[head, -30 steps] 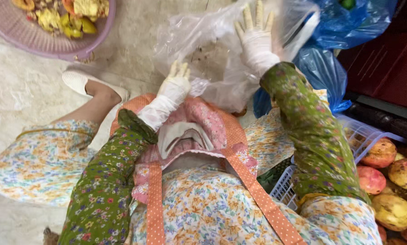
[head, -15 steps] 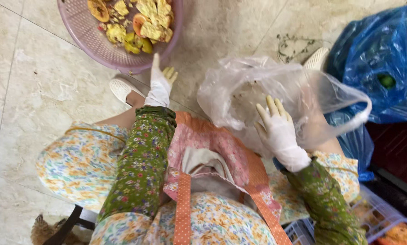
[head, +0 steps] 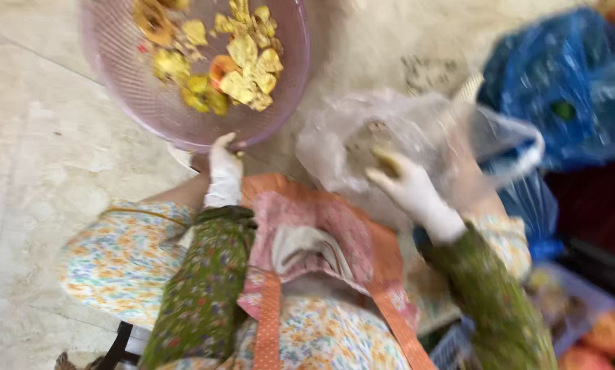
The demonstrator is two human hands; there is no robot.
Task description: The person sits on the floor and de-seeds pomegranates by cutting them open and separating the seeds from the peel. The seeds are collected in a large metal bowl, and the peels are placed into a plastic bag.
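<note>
Head view: gloved left hand (head: 224,161) gripped the near rim of the light, stiff pink plastic basket (head: 115,103); gloved right hand (head: 407,185), fingers spread, pressed the soft, slippery clear plastic bag (head: 348,137).

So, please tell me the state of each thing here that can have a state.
Pink basket: holds yellow fruit pieces, left hand at its rim.
Clear plastic bag: open, crumpled, partly filled.
Right hand: gloved, on the clear bag.
Blue bag: open, something green inside.
Apron pocket: gaping open.
</note>
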